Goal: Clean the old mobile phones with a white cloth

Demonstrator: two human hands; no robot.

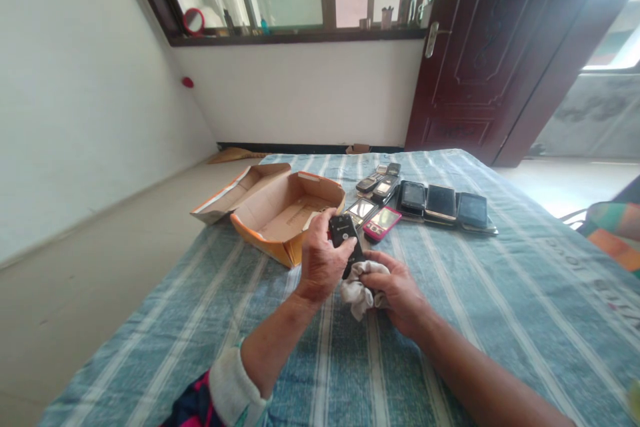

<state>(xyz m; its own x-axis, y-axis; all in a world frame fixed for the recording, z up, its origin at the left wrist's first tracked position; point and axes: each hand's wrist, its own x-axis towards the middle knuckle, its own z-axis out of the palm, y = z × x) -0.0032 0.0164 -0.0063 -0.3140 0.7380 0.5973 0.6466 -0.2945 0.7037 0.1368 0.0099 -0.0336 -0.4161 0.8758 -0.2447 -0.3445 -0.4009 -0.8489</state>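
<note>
My left hand [323, 259] grips a black mobile phone [343, 229] by its upper part, the thumb lying across its face. At the phone's lower end, my right hand [400, 290] is closed on a crumpled whitish cloth [361, 292] that touches the phone. Just beyond my hands lie a pink mobile phone [383, 223] and a dark phone with a pale screen [363, 209]. An open cardboard box [270, 235] stands beside my left hand, its lid part folded out to the left.
Several older keypad phones [385, 188] lie in a group farther back. To their right are stacked dark touchscreen phones [441, 203]. A striped blue cloth [280, 340] covers the table. Behind stand a white wall, a windowsill [300, 38] with small items and a dark red door [480, 47].
</note>
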